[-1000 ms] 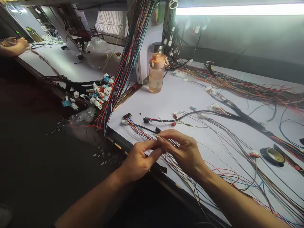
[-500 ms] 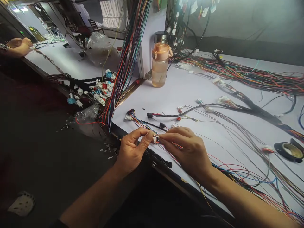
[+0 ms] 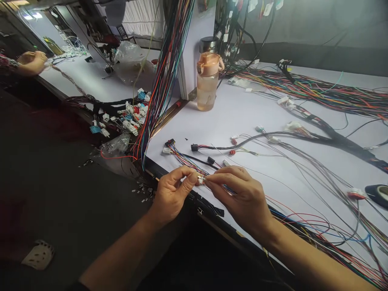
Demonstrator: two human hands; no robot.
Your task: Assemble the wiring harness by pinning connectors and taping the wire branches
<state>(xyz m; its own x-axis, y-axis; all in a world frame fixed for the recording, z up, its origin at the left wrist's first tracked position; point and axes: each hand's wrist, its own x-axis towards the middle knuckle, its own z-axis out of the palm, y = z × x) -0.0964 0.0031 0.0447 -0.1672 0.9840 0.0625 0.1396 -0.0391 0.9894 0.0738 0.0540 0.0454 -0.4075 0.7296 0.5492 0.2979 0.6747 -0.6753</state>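
Observation:
Both hands meet above the front edge of the white table (image 3: 182, 125). My left hand (image 3: 174, 194) pinches something tiny between thumb and forefinger, too small to name. Facing it, my right hand (image 3: 242, 194) is closed in a pinch on a small thing, perhaps a wire end, that I cannot make out. A small white connector (image 3: 200, 181) shows between the fingertips; which hand bears it is unclear. Behind the hands lie a black connector (image 3: 194, 147) with a wire bundle, a white connector (image 3: 167, 150) and a red connector (image 3: 232, 152).
A bottle with an orange lid (image 3: 207, 81) stands at the back. Hanging wires (image 3: 166, 76) drop left of it. Black tape (image 3: 377, 194) lies far right, a thick harness (image 3: 342, 139) nearer. Another person's hand (image 3: 33, 62) is at upper left.
The view has shifted slightly, so the table and its contents sit a little differently in the frame. My hands remain pinched together, with the fingertips slightly changed in pose.

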